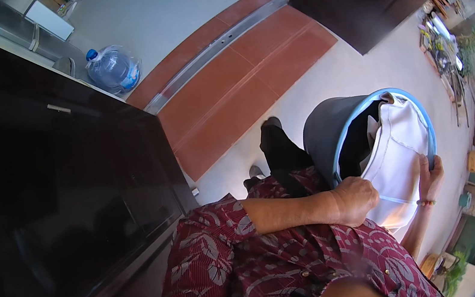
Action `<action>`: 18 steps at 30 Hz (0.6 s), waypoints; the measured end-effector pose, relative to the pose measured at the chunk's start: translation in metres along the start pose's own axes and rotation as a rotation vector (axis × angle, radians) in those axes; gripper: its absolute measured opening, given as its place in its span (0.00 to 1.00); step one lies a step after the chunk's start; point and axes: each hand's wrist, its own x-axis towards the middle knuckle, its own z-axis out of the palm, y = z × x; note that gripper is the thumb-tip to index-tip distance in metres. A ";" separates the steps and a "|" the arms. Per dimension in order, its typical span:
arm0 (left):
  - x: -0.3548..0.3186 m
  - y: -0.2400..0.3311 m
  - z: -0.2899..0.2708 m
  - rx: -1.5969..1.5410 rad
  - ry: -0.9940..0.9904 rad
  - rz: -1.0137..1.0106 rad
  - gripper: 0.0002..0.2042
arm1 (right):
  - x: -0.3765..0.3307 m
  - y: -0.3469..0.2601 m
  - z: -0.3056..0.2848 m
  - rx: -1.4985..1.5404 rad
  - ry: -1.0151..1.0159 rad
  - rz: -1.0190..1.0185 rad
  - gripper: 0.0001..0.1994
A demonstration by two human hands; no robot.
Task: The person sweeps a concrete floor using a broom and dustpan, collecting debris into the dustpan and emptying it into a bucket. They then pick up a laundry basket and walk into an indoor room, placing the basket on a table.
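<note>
A dark grey bucket point(330, 117) with a light blue rim hangs tilted in front of me, right of the middle. White cloth point(393, 151) with visible seams fills much of its mouth, and its inside beyond the cloth looks dark. My left hand point(355, 200) is closed in a fist at the bucket's near edge, beside the cloth; the bucket rim appears to be in its grip, though the fingers partly hide it. Around the right part of the rim, my right hand point(430, 179) grips the bucket, with a beaded bracelet at the wrist.
Red-brown tiled steps point(231, 101) lead up to a doorway with a metal threshold strip. Dark door leaves point(66, 179) stand on both sides. A large water bottle point(114, 71) sits inside, at the left. Clutter and plants point(448, 52) line the far right.
</note>
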 end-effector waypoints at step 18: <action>0.041 -0.203 -0.204 -0.234 0.107 -0.120 0.03 | 0.214 -0.137 0.200 -0.214 -0.120 -0.091 0.14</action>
